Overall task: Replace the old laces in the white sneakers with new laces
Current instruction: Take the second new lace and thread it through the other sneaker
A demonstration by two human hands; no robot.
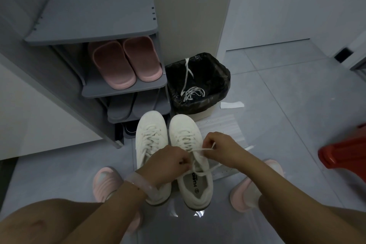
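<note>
Two white sneakers stand side by side on the floor, toes pointing far, heels near. The left sneaker [151, 144] appears fully laced. The right sneaker [190, 156] is the work item. The left hand [168, 161] pinches one end of the new lace [200, 151] above the tongue. The right hand [217, 145] pinches the other end, just right of the eyelets. The lace runs crosswise between the hands, at a right angle to the shoe's long axis. Both hands sit at the top eyelets, so the knot forms directly below the grip; neither hand needs to travel. Judged stage: final tying. Old laces [191, 91] lie in the black-lined bin [221, 69], far of the shoes.
</note>
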